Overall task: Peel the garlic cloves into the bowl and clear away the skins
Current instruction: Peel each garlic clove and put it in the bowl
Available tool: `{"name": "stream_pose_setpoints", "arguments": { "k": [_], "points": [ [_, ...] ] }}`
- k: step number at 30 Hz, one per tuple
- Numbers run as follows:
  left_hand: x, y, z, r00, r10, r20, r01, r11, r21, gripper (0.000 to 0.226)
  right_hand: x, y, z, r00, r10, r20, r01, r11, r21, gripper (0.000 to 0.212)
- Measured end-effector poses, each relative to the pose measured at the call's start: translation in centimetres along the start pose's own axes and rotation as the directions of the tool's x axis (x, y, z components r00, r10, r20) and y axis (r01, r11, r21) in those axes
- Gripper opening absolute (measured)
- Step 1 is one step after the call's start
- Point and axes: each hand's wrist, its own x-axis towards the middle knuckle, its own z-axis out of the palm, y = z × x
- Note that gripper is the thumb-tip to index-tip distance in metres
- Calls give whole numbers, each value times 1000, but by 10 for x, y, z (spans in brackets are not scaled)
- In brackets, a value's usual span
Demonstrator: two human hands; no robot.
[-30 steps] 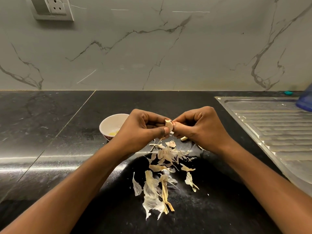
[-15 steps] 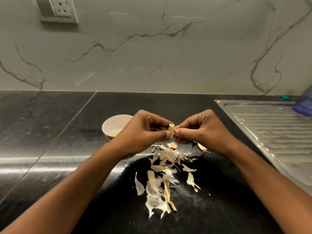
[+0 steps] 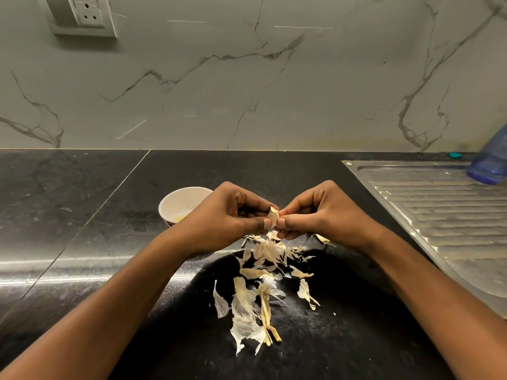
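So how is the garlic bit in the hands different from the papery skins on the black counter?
The pale garlic clove is pinched between the left hand and right hand; the dry papery skins lie loose on the black stone counter. The clove is one small piece; the skins are many scattered flakes. Both are pale cream.

Take the garlic clove (image 3: 273, 215) as the centre of the dial, held above the countertop (image 3: 82, 215). The left hand (image 3: 227, 215) pinches it from 9 o'clock and the right hand (image 3: 321, 212) from 3 o'clock. The bowl (image 3: 179, 200) stands on the countertop at 9 o'clock, just beyond the left hand and partly behind it. The garlic skins (image 3: 260, 270) lie scattered on the countertop at 6 o'clock, between the forearms. The sink drainboard (image 3: 439, 215) lies at 3 o'clock, well apart, with a bottle (image 3: 491, 160) on its far end at 2 o'clock. The wall (image 3: 247, 91) rises behind at 12 o'clock, and a switch-and-socket plate (image 3: 79, 15) is on it at 10 o'clock.
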Motion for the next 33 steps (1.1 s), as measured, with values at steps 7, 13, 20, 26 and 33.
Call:
{"name": "stream_pose_setpoints", "arguments": {
  "k": [7,13,20,26,33],
  "points": [
    [0,-1,2,1000,13,-11,-13,999,34,23,1,2,5,999,-1,-39,1,1000,0,7],
    [0,-1,-1,1000,15,-2,-15,1000,-1,25,1,1,4,999,-5,-42,6,1000,22,7],
    [0,-1,-2,998,5,70,-11,995,96,23,0,0,0,999,12,50,-8,997,-74,11],
    [0,-3,4,996,0,91,-18,981,191,22,-2,2,3,996,-34,85,51,978,-202,15],
    [2,-4,3,997,47,61,-60,972,226,22,0,4,8,992,-123,4,119,953,-280,6]
  ]
}}
